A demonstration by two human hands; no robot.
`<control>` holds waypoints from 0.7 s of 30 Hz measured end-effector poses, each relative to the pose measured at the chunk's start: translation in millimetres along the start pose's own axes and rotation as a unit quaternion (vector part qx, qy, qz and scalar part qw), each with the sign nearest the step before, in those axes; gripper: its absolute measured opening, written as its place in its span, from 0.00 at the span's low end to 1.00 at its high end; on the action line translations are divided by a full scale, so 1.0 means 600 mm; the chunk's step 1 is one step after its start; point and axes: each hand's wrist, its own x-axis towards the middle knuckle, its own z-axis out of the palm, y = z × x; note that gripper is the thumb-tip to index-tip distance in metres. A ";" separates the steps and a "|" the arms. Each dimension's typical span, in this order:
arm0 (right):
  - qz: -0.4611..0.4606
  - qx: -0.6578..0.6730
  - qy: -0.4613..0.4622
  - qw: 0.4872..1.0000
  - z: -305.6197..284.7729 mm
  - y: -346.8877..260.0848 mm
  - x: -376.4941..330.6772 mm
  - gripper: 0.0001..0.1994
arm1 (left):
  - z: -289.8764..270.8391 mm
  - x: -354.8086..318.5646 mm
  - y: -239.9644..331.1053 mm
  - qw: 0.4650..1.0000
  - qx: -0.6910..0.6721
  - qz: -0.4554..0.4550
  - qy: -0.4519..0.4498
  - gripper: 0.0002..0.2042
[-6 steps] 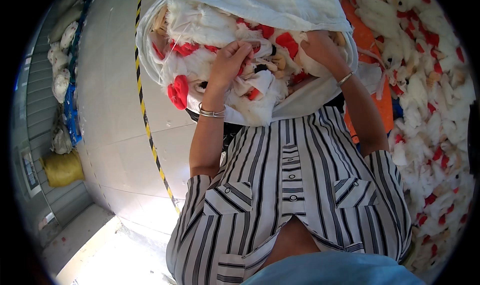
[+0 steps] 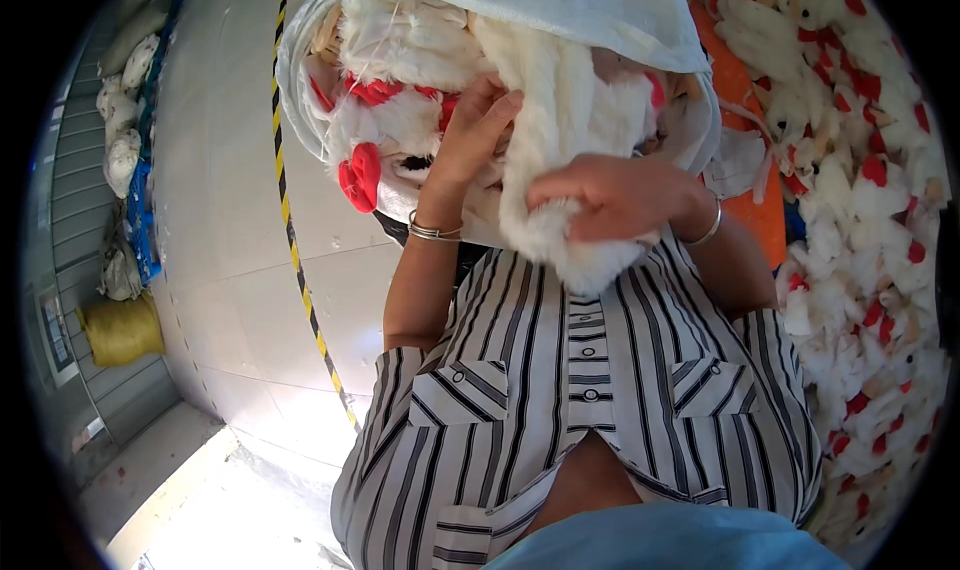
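Since the earlier frame the right hand [image 2: 610, 198] had swung across and drawn a long white furry plush piece [image 2: 560, 140] out of the big white woven sack [image 2: 620, 10], its fingers closed over the piece. The left hand [image 2: 478, 135], fingers spread, pressed into the white-and-red plush toys [image 2: 385, 120] inside. Judged step: pulling one piece free; next it needs lifting clear of the rim.

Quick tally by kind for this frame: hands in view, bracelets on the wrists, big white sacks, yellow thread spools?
Hands: 2, left hand and right hand
Bracelets: 2, left bracelet and right bracelet
White sack: 1
Yellow spool: 1
Total: 6
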 end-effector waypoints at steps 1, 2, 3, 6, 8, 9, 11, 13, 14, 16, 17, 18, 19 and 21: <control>-0.066 0.018 -0.083 0.994 0.027 -0.007 0.013 0.16 | -0.001 -0.001 -0.004 1.000 0.000 -0.007 -0.021 0.09; -0.043 0.034 -0.160 0.986 0.039 -0.014 0.022 0.15 | -0.002 -0.003 -0.012 0.999 0.000 -0.014 -0.041 0.09; -0.018 0.049 -0.238 0.970 0.045 -0.018 0.028 0.15 | 0.003 -0.010 -0.009 0.998 -0.001 -0.019 -0.059 0.10; -0.101 0.029 0.102 0.989 0.005 0.017 0.021 0.18 | 0.007 -0.031 0.010 0.991 0.038 0.044 -0.121 0.19; 0.057 0.286 0.373 0.881 -0.035 0.009 0.008 0.15 | 0.005 -0.052 0.008 0.996 -0.010 0.013 -0.087 0.27; -0.040 0.311 0.404 0.859 -0.065 0.014 0.002 0.13 | 0.016 -0.058 0.024 0.990 -0.068 0.044 -0.114 0.32; -0.116 0.166 0.466 0.861 -0.089 0.023 -0.011 0.15 | -0.009 -0.039 -0.017 0.987 -0.080 0.068 -0.122 0.37; -0.093 0.249 0.493 0.828 -0.103 0.027 -0.023 0.19 | 0.010 -0.030 -0.001 0.982 -0.025 0.144 -0.120 0.41; -0.094 0.270 0.488 0.825 -0.107 0.035 -0.029 0.18 | 0.027 -0.029 0.016 0.974 0.019 0.194 -0.118 0.43; -0.100 0.314 0.470 0.819 -0.114 0.046 -0.029 0.18 | 0.039 -0.037 0.032 0.981 0.056 0.165 -0.089 0.44; -0.092 0.317 0.474 0.816 -0.111 0.049 -0.030 0.17 | 0.044 -0.038 0.037 0.983 0.075 0.149 -0.074 0.45; -0.084 0.320 0.477 0.814 -0.108 0.045 -0.021 0.16 | 0.045 -0.027 0.036 0.984 0.003 0.165 -0.068 0.39; -0.076 0.323 0.480 0.812 -0.106 0.044 -0.014 0.15 | 0.039 -0.021 0.038 0.987 0.002 0.148 -0.053 0.35; -0.089 0.334 0.421 0.839 -0.117 0.052 -0.024 0.13 | 0.030 -0.018 0.043 0.993 -0.003 0.114 -0.022 0.29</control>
